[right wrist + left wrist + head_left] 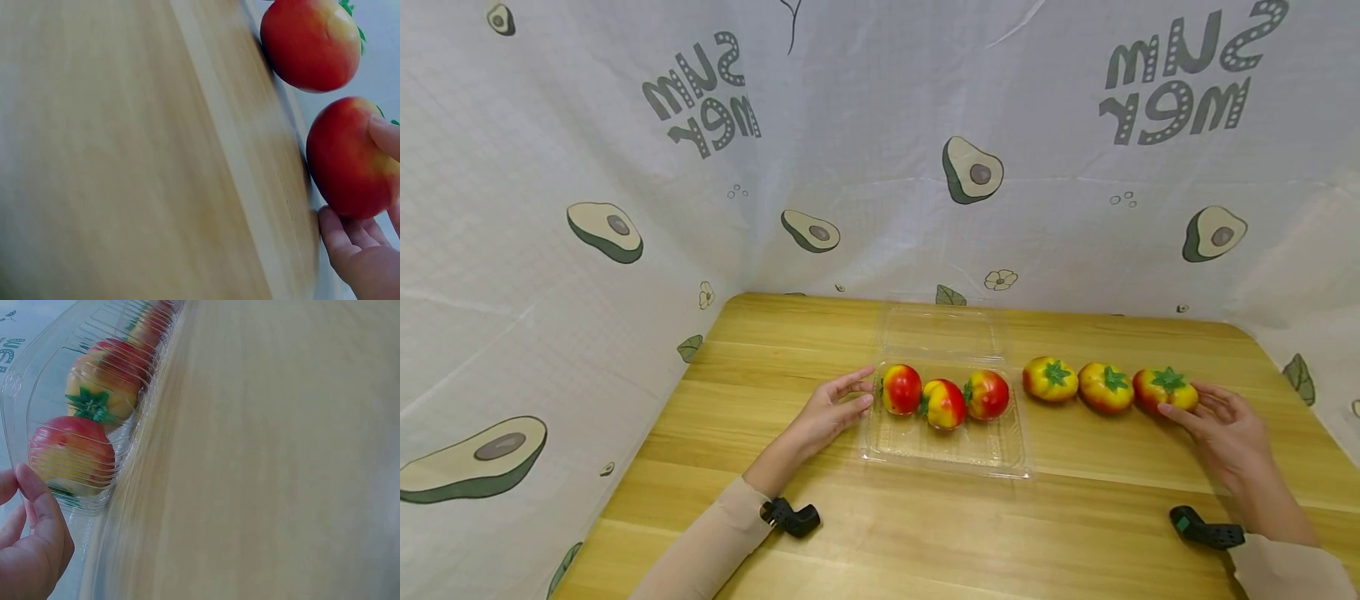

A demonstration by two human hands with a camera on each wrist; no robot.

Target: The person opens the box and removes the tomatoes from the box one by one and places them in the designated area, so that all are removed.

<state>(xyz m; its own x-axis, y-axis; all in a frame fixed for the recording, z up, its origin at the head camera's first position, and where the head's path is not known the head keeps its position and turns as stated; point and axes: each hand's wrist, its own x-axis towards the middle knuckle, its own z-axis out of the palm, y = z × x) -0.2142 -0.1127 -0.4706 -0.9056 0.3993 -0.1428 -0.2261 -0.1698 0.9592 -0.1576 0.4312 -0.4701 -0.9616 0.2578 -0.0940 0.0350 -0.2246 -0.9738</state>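
Note:
My left hand (830, 410) is at the left side of a clear plastic clamshell box (943, 458), thumb and fingertips touching its rim. Three red-and-yellow tomatoes with green star-shaped tops lie inside: a left one (902, 389), a middle one (944, 404) and a right one (988, 394). Farther right, three similar tomatoes sit in a row on the table. My right hand (1232, 429) holds the rightmost tomato (1165, 389) between thumb and fingers. Beside it are the row's middle tomato (1106, 387) and left tomato (1050, 380). In the right wrist view, the thumb (386, 134) presses the held tomato's side.
The box's lid (940, 332) lies folded back behind it. Underneath is a wooden table (925, 542), with a white avocado-print curtain (880, 167) hanging behind and to both sides. Black camera mounts (793, 517) sit on both wrists.

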